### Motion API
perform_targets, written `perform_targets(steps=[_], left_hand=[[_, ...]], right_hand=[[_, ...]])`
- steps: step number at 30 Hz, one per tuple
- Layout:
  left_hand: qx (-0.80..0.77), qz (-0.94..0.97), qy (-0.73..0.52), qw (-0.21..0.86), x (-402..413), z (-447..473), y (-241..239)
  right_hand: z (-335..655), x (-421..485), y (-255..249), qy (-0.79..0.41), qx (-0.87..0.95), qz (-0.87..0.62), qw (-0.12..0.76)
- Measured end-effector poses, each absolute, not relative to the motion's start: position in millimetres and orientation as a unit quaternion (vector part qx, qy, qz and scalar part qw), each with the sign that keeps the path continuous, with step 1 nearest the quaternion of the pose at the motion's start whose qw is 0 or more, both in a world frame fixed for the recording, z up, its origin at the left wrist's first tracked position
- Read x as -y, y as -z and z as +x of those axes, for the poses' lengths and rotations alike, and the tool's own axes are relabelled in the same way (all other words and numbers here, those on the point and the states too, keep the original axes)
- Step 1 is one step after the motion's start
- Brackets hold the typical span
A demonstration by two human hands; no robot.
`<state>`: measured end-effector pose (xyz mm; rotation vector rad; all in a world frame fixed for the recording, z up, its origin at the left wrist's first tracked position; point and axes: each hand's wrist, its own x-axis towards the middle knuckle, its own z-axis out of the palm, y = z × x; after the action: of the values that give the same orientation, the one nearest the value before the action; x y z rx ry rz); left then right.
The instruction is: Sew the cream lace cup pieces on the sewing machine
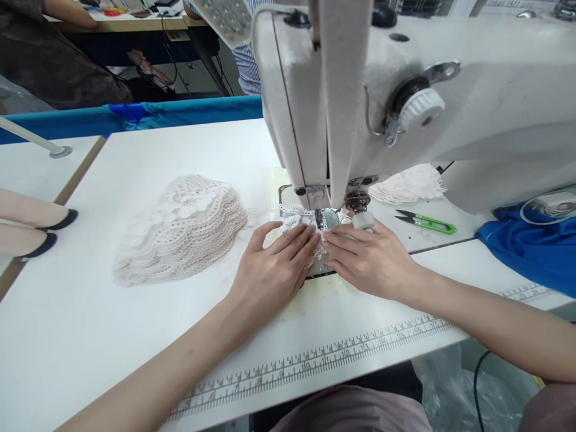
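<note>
A white lace piece [292, 222] lies at the presser foot [319, 218] of a white sewing machine [292, 102]. My left hand [272, 267] bears down on the lace from the left, its fingers close together and the thumb bent. From the right, my right hand [371, 261] pinches the lace edge beside the foot, partly hidden by the machine. A narrow lace strip [274, 210] runs from the foot toward a layered stack of lace pieces [193, 234] on the left. The needle's point is too small to make out.
Green-handled thread snips [427, 223] and more lace [409, 185] lie right of the foot. Blue cloth [531, 246] is at the right edge. A ruler scale [324, 363] runs along the table's front. Two black-tipped, beige leg-like shapes [31, 219] jut in at left. Other people sit beyond.
</note>
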<state>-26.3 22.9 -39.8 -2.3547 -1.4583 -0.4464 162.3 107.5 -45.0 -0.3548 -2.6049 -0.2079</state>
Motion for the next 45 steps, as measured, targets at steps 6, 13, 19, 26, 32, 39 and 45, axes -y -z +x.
perform_targets(steps=[6, 13, 19, 26, 32, 39, 45], left_hand=[[0.525, -0.820, 0.166, 0.155, -27.5, -27.2, 40.5], [0.506, -0.826, 0.165, 0.186, -21.3, -25.5, 38.9], [0.513, -0.821, 0.161, 0.193, -20.7, -25.4, 39.5], [0.519, -0.818, 0.164, 0.188, -24.6, -25.1, 38.0], [0.520, -0.815, 0.159, 0.199, -30.1, -27.3, 39.1], [0.504, -0.818, 0.149, 0.233, -22.2, -23.2, 38.6], [0.509, -0.818, 0.155, 0.217, -14.3, -19.5, 37.3]], right_hand=[[161.4, -110.9, 46.1, 0.074, 0.959, -0.139, 0.237], [162.9, -111.0, 45.0, 0.082, 0.956, -0.122, 0.253], [162.7, -110.7, 44.7, 0.079, 0.957, -0.124, 0.249], [161.6, -112.9, 47.4, 0.099, 0.955, -0.138, 0.244], [159.4, -116.3, 47.1, 0.107, 0.956, -0.145, 0.232], [161.3, -116.2, 44.8, 0.119, 0.954, -0.145, 0.232], [162.0, -113.3, 43.9, 0.110, 0.957, -0.149, 0.224]])
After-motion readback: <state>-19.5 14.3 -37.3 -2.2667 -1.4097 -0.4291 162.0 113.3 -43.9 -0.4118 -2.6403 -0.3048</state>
